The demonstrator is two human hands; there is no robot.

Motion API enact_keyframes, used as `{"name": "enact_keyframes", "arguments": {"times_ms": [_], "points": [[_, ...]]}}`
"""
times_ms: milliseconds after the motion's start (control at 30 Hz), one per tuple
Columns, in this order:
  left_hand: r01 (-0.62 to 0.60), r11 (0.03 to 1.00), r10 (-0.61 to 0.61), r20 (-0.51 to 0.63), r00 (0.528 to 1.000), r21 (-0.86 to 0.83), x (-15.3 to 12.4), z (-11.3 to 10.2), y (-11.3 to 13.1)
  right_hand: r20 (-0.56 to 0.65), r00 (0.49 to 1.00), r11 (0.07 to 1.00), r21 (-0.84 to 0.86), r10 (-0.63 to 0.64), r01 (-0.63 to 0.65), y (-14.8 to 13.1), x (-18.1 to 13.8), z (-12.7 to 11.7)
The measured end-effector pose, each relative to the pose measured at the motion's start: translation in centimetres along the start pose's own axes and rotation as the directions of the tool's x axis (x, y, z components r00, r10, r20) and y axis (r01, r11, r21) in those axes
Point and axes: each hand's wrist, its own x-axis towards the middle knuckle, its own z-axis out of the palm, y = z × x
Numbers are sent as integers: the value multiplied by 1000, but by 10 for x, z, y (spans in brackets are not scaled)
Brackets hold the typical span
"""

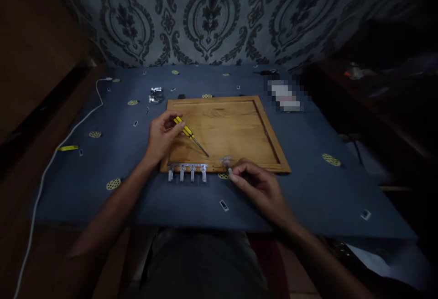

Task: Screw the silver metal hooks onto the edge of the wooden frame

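My left hand (164, 137) is closed on a yellow-handled screwdriver (188, 131), its dark shaft slanting down to the right over a wooden panel (226, 130) with a raised frame. Pinched in the fingers of my right hand (256, 179) is a metal cabinet hinge (227, 164), slightly blurred, at the panel's near edge. Left of it, several similar hinges (192, 172) sit in a row along that edge, their arms hanging out over the cloth. Small dark holes (214, 169) show in the wood between the row and the held hinge.
More metal hinges (156, 95) lie beyond the panel's far left corner. A yellow object (68, 148) and a white cable (73, 128) are at the left of the blue cloth-covered table (308, 189). A pixelated item (284, 96) lies at the back right. Patterned fabric (212, 16) hangs behind.
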Motion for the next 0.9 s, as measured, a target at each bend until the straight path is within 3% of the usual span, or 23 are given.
{"name": "enact_keyframes", "arguments": {"times_ms": [200, 367, 533, 633, 767, 900], "points": [[-20, 978, 13, 34, 999, 205, 0, -5, -12, -5, 984, 978, 112, 176, -174, 11, -18, 18], [-119, 903, 93, 82, 992, 413, -2, -9, -9, -22, 978, 972, 120, 207, -203, 16, -21, 27], [-243, 848, 171, 191, 967, 471, -6, -8, 3, -6, 975, 969, 114, 223, -220, 15, -19, 30], [-345, 830, 233, 289, 928, 438, -13, -1, 16, 21, 973, 967, 107, 232, -233, 13, -16, 32], [-468, 816, 297, 448, 843, 340, -25, 11, 32, 66, 970, 966, 94, 235, -241, 10, -12, 32], [-521, 803, 259, 618, 742, 289, -33, 16, 45, 102, 966, 966, 82, 238, -246, 7, -7, 30]]}}
